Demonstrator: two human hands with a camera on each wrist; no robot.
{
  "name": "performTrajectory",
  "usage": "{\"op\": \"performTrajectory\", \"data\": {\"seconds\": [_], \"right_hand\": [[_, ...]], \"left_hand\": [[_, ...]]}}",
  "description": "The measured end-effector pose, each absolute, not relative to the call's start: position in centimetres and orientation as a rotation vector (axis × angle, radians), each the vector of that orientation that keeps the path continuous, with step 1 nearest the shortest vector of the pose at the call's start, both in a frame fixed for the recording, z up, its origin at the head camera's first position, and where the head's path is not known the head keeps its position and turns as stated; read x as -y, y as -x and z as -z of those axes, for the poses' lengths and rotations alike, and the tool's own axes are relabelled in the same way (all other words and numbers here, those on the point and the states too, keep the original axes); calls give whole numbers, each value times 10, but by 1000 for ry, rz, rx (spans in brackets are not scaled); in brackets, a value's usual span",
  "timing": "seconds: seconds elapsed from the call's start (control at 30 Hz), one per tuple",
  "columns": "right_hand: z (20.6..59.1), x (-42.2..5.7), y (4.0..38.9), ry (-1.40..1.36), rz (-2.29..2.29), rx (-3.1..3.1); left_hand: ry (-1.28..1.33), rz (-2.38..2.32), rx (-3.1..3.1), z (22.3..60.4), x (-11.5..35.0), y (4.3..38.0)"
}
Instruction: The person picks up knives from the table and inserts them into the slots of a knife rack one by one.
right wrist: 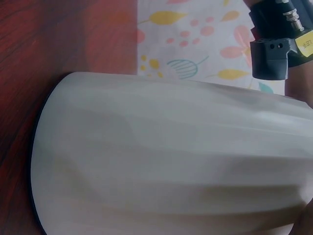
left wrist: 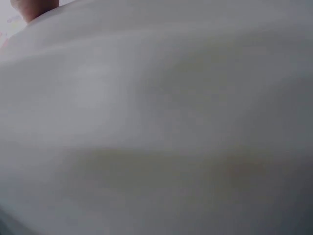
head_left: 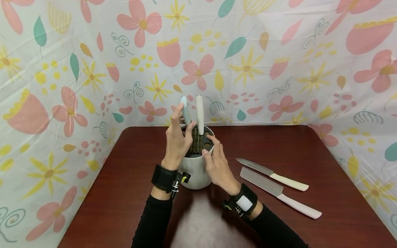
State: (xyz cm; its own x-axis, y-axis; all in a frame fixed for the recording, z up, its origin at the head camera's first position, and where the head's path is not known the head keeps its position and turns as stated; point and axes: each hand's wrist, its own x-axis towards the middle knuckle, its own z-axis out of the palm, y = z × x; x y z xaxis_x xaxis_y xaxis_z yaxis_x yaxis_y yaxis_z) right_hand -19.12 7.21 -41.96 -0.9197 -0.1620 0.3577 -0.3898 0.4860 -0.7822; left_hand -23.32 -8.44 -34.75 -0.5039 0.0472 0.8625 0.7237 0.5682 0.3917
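A white ribbed knife holder (head_left: 194,176) with a dark slotted top stands upright on the table, close before me. My left hand (head_left: 177,144) is at its left side and holds a light blue handle (head_left: 185,109) between fingers and thumb; the blade below is hidden. My right hand (head_left: 219,167) grips the holder's right rim, thumb at the front edge and fingers over the top. A white-handled knife (head_left: 200,115) stands in the holder beside the blue handle. The holder's pale wall (left wrist: 146,98) fills the left wrist view, and its ribbed side (right wrist: 161,147) spans the right wrist view.
To the right on the dark red-brown table (head_left: 139,165) lie a narrow knife (head_left: 288,181) with a cream handle and a broad-bladed knife (head_left: 299,206) with a white handle. Both blades point toward the holder. A flowered cloth (head_left: 263,69) hangs behind the table.
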Motion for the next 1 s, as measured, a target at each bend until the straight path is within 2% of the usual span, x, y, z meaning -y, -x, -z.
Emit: {"op": "performTrajectory", "data": {"seconds": [1.0], "right_hand": [[420, -76, 191, -459, -1405, 2526]], "left_hand": [[533, 1040, 2127, 354, 84, 238]]}}
